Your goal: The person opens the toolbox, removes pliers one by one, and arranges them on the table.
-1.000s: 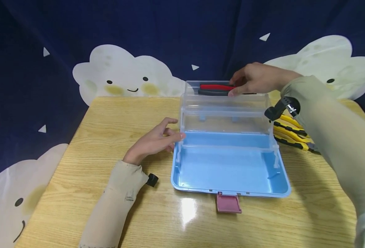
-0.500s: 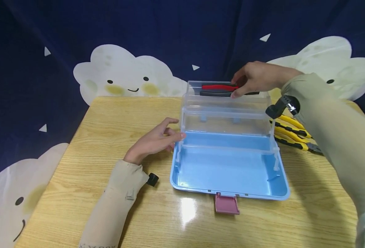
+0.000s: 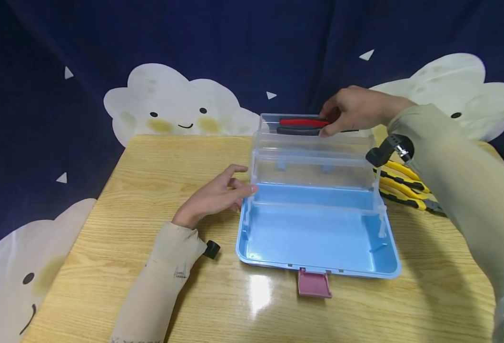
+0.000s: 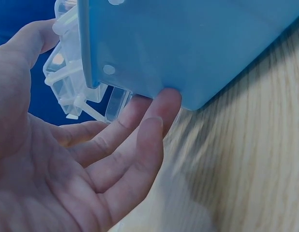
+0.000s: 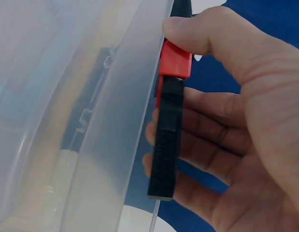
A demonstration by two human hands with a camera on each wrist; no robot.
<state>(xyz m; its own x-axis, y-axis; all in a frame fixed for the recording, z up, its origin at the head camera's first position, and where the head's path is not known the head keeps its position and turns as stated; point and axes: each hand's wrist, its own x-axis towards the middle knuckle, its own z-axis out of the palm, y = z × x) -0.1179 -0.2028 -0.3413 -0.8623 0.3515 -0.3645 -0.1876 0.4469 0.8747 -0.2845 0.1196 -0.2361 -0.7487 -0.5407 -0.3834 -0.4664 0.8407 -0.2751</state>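
Note:
In the head view a blue toolbox (image 3: 311,238) stands with its clear trays (image 3: 316,166) raised in tiers at the back. My right hand (image 3: 352,112) grips pliers with red and black handles (image 3: 301,122) at the topmost tray. The right wrist view shows the thumb on the red part and fingers behind the tool's black end (image 5: 166,140), beside the clear tray wall (image 5: 115,121). At the toolbox's left side is my left hand (image 3: 213,193), fingers loosely bent. In the left wrist view, its fingertips touch the outer blue wall (image 4: 159,43), the thumb near the trays.
Yellow-and-black pliers (image 3: 406,186) lie on the wooden table (image 3: 170,162) right of the toolbox, partly behind the right sleeve (image 3: 457,181). A pink latch (image 3: 313,284) hangs at the toolbox's front. A dark blue curtain (image 3: 234,38) with clouds hangs behind the table.
The right hand and the red-and-black pliers have shifted very slightly to the right at the top tray. The toolbox moved a touch, and the left hand stays at its side.

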